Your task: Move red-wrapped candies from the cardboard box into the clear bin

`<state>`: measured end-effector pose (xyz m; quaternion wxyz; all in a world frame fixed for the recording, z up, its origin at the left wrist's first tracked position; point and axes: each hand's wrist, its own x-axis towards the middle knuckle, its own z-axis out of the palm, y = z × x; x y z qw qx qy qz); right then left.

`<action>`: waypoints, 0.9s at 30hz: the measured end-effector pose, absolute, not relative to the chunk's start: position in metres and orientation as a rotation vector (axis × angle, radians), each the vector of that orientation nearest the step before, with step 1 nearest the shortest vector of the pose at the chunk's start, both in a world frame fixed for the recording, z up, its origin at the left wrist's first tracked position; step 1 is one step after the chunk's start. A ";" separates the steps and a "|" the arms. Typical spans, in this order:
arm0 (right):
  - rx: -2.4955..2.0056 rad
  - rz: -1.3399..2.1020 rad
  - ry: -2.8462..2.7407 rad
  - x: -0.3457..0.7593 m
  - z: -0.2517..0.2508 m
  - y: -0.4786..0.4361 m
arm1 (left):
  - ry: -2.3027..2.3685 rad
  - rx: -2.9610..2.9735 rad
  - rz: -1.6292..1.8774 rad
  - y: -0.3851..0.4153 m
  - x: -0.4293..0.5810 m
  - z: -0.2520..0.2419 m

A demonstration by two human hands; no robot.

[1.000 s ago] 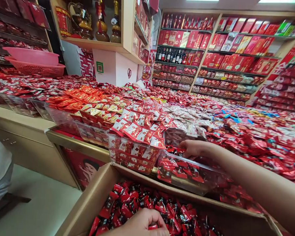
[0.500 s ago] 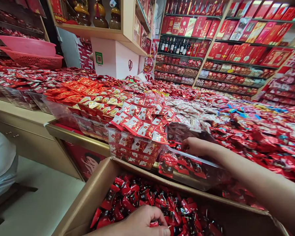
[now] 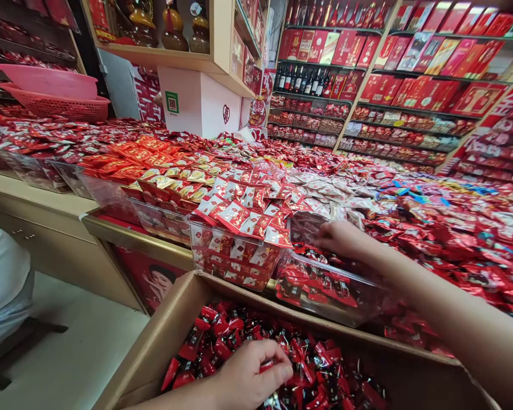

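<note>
My left hand (image 3: 260,367) is low inside a cardboard box (image 3: 162,336), over a heap of red and black wrapped candies (image 3: 222,336). Its fingers are curled toward the thumb, and red wrapper shows in the gap between them; what it grips is not clear. My right hand (image 3: 342,238) reaches over the rim of a clear plastic bin (image 3: 346,310) beyond the box. A low layer of the same candies (image 3: 312,279) lies in that bin. The right fingers are bent down and close together, their tips partly hidden.
A bin of white and red packets (image 3: 235,250) stands left of the right hand's bin. Heaps of red sweets (image 3: 444,245) cover the counter rightward. Pink baskets (image 3: 55,94) sit at left. Stocked shelves (image 3: 325,62) line the back. A person's pale clothing (image 3: 2,267) shows at the left edge.
My left hand has risen a little off the candies and shifted slightly. My right hand has lifted slightly inside the bin, so more of the candies below it show.
</note>
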<state>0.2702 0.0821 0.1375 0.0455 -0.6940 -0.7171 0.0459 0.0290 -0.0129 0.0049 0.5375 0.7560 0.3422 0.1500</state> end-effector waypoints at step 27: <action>-1.421 1.198 -1.480 0.176 0.050 -0.075 | 0.655 1.340 0.769 -0.012 0.028 0.017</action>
